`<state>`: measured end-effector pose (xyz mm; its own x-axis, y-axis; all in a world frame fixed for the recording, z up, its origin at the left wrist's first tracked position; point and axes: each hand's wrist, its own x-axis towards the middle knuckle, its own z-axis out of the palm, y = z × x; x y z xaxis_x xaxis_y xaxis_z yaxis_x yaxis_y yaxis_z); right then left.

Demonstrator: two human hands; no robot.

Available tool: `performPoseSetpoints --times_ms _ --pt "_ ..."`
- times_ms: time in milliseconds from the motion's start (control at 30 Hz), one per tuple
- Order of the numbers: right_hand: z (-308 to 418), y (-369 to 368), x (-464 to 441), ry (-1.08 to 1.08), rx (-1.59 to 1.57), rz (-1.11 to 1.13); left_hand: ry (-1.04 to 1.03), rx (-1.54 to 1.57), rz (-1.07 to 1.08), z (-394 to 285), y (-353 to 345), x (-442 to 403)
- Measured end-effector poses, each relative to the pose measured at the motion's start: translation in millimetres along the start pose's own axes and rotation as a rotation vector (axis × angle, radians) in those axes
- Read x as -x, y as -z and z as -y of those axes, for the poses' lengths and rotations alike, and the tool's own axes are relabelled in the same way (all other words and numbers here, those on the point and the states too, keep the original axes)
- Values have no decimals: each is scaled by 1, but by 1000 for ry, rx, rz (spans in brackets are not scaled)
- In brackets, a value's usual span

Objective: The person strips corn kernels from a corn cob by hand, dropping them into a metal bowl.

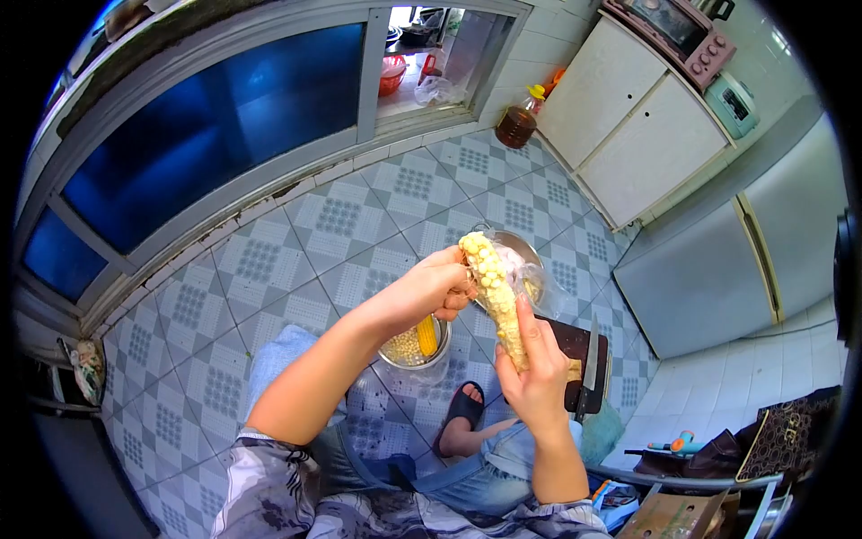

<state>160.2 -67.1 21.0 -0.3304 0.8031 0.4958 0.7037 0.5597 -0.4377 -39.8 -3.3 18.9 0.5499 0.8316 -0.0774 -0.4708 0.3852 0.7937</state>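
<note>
A partly stripped corn cob [492, 287] is held up at a slant in front of me, with pale yellow kernels left mostly on its upper part. My right hand [537, 373] is closed around its lower end. Curled fingers of my left hand [440, 283] press against the kernels near the top end. Below my left forearm, a metal bowl [413, 366] contains loose kernels and a yellow ear of corn [426, 336]. Behind the cob, a second metal bowl [519, 241] holds a clear plastic bag [549, 292], partly hidden by the cob.
On the floor at right lies a dark cutting board [564, 334] with a knife [590, 364] on it. A bottle of dark liquid [516, 128] stands by the white cabinet [620, 112]. The fridge [691, 260] is at right, a rack [709, 481] at lower right.
</note>
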Motion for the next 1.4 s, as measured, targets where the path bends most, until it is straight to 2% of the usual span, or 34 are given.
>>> performPoseSetpoints --times_ms 167,500,600,800,867,967,1167,1400 --pt "1 0 1 3 34 0 33 -138 9 5 -5 2" --pt "-1 -2 0 89 217 -49 -18 -210 20 12 -7 1" --pt "-1 -2 1 92 223 -45 -77 -316 -85 11 -16 3" --pt "0 -1 2 -6 64 -34 -103 -303 -64 10 -16 2" --pt "-1 0 2 -6 67 -38 39 -60 57 9 -5 -1" --pt "-2 1 0 31 107 -58 66 56 28 9 -4 0" --pt "-2 2 0 54 147 -62 21 -72 32 10 -8 1" --pt "-1 3 -2 54 153 -63 88 33 10 4 -6 2"
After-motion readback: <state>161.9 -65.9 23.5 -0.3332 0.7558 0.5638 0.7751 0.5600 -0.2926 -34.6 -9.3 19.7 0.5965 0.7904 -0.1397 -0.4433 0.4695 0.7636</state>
